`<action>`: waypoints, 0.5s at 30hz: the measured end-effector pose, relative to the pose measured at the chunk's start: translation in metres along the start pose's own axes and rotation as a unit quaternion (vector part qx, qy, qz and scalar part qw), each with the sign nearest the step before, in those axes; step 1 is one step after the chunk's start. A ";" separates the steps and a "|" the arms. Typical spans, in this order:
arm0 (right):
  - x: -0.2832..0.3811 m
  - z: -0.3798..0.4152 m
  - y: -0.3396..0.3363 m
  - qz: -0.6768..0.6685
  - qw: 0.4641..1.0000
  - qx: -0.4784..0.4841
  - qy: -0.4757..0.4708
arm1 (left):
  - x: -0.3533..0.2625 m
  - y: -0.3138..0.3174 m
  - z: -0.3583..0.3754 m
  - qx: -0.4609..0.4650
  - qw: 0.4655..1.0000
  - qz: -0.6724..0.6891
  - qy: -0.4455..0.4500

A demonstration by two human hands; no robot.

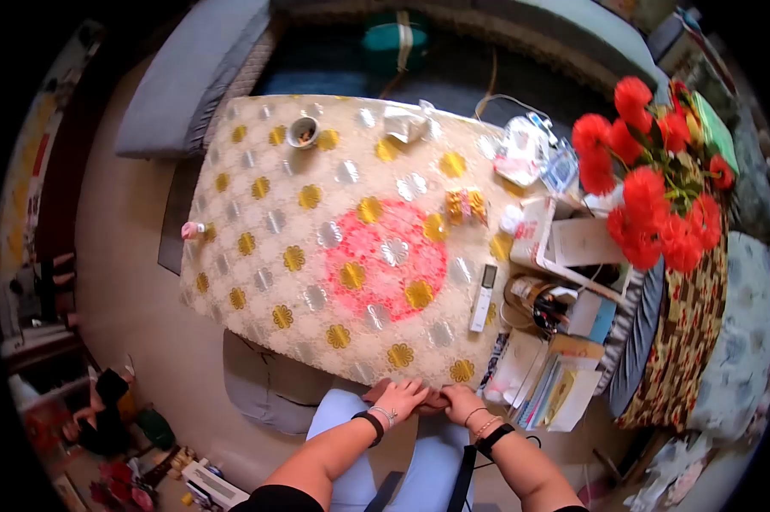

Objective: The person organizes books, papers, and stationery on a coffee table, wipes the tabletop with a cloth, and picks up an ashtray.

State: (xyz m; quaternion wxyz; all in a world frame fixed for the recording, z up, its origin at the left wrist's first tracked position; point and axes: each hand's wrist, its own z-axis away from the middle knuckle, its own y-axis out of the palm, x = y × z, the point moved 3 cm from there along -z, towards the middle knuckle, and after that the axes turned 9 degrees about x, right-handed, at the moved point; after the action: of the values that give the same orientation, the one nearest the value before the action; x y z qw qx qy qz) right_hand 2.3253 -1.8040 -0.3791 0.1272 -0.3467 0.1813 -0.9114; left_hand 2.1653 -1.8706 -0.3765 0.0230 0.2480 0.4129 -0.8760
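Note:
My left hand point(400, 399) is at the near edge of the table, its fingers bent over a small reddish-brown item point(432, 401) whose kind I cannot make out. Close beside it, my right hand point(462, 404) is closed at the item's other side, fingers curled. Both hands sit just above my lap, by the patterned tablecloth point(359, 348) with gold and silver flowers. The item is mostly hidden by my fingers.
A white remote control point(482, 300) lies right of a pink round patch point(376, 247). A cup point(303, 132), a yellow packet point(466, 207) and a pink-capped small bottle point(192, 230) stand farther off. Red flowers point(645, 200), a pen holder point(530, 297) and notebooks point(551, 388) crowd the right side.

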 end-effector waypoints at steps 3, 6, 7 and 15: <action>0.018 -0.011 -0.092 -0.068 0.964 -0.243 0.079 | 0.032 -0.071 -0.019 -0.152 0.984 -0.030 -0.092; 0.042 -0.067 -0.143 -0.035 0.910 -0.401 0.097 | 0.090 -0.118 -0.033 -0.287 0.941 -0.097 -0.151; 0.056 -0.091 -0.153 -0.015 0.892 -0.442 0.088 | 0.109 -0.130 -0.034 -0.308 0.932 -0.096 -0.164; 0.165 -0.198 -0.066 0.000 0.924 -0.345 0.166 | 0.215 -0.101 0.026 -0.203 0.966 -0.038 -0.155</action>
State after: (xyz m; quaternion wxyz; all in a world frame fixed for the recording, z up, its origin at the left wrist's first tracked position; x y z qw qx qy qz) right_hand 2.0645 -1.7551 -0.3922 -0.0323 -0.2132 0.5034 -0.8367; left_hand 1.9417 -1.7880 -0.3882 0.1036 0.0834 0.5827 -0.8017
